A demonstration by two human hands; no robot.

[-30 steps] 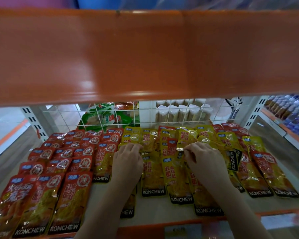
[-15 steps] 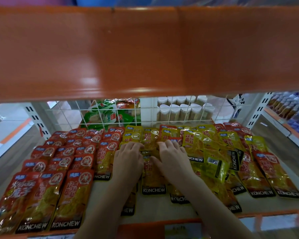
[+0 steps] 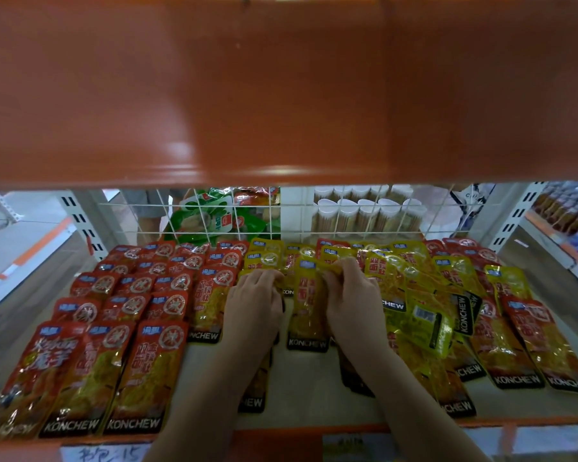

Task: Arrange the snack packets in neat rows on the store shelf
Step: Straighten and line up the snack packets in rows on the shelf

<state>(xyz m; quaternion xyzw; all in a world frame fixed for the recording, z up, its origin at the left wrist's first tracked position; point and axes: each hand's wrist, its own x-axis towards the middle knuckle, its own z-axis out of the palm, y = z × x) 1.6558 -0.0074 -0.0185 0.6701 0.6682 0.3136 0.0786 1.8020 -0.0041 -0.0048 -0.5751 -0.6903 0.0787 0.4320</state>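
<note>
Red snack packets [image 3: 131, 295] lie in neat overlapping rows on the left of the shelf [image 3: 301, 388]. Yellow snack packets [image 3: 424, 305] lie jumbled right of centre, and more red ones [image 3: 528, 335] sit at the far right. My left hand [image 3: 252, 305] rests on the middle column, its fingers curled round the top of a yellow packet there. My right hand [image 3: 354, 305] is close beside it, fingertips pinching the top edge of an upright yellow packet [image 3: 306, 305] between the two hands. Packets under both forearms are partly hidden.
The orange upper shelf [image 3: 281, 95] hangs low and fills the top half of the view. A white wire mesh [image 3: 291, 225] closes the back; behind it are green packets [image 3: 214, 218] and white-capped jars [image 3: 364, 215]. An orange front rail [image 3: 281, 441] carries price labels.
My right hand has moved left from the jumbled yellow pile to beside my left hand and now pinches a yellow packet. The left hand has stayed put.
</note>
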